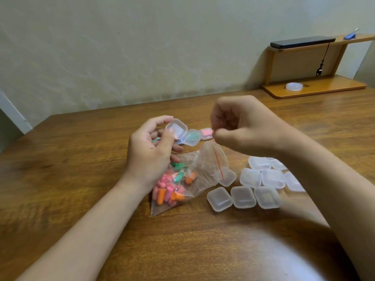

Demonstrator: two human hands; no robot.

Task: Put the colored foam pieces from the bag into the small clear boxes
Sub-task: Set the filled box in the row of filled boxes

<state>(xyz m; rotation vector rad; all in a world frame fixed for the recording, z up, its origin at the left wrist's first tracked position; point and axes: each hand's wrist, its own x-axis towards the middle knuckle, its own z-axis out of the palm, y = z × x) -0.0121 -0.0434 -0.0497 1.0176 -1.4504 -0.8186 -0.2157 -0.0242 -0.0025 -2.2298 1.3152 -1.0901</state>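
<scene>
My right grip (pixel 239 126) pinches the top edge of the zip bag (pixel 205 171) between thumb and forefinger, right at its red seal line. It holds that corner up off the tabletop (pixel 81 169), so the bag hangs slanted with the foam pieces (pixel 168 189), pink, orange and green, heaped in the low corner nearest me. My left grip (pixel 150 153) is at the bag's mouth with its fingers curled. Its thumb and forefinger tips lie against a small clear box (pixel 177 127) just behind the bag, and I cannot tell whether they hold it or only touch it. I judge the step in hand to be fetching pieces out of the bag. To do it well I would hold the right pinch high and taut so the mouth gapes. I would slide my lower left fingers in along the film rather than press it flat, and take only a piece or two lightly, since foam likely squashes and springs back. Tipping the bag toward its mouth could spill the heap. Beyond the bag lie a box showing green (pixel 191 136) and a pink-filled box (pixel 207 133). The empty closed boxes (pixel 243 196) cluster to the right, touching one another, with one partly under the film, so a swinging bag could nudge them.
</scene>
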